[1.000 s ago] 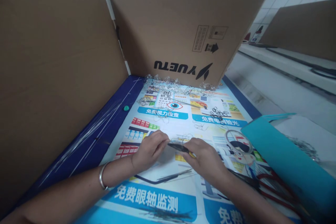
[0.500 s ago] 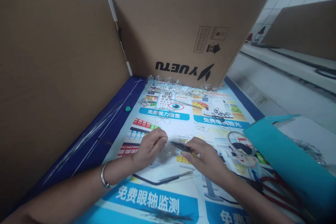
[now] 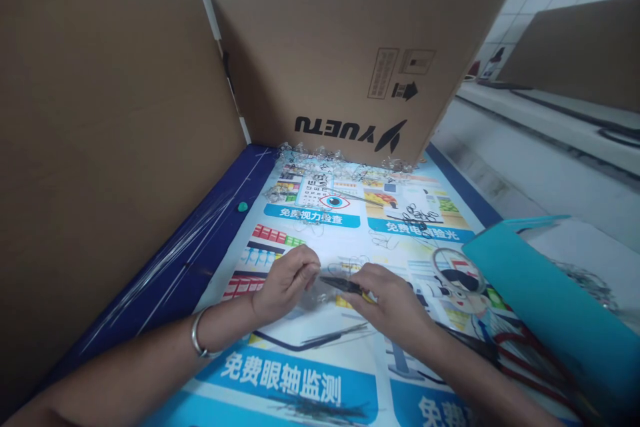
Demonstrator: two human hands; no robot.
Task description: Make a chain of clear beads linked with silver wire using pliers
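My left hand (image 3: 285,283) is closed in a pinch on a small clear piece that I cannot make out, held just above the printed poster (image 3: 310,373). My right hand (image 3: 395,303) grips small dark pliers (image 3: 340,284), whose tip points left at the pinched piece. A silver bangle (image 3: 196,333) sits on my left wrist. A thin dark wire rod (image 3: 330,335) lies on the poster just below both hands.
Cardboard panels (image 3: 115,120) wall the left and back. Clear small parts (image 3: 320,155) are piled along the back panel, black rings (image 3: 417,213) lie further right, and thin wires (image 3: 320,407) near the front. A teal folder (image 3: 540,307) stands at the right.
The hands stay close together; the pliers tip has shifted slightly toward the left hand's pinch. The view has barely moved.
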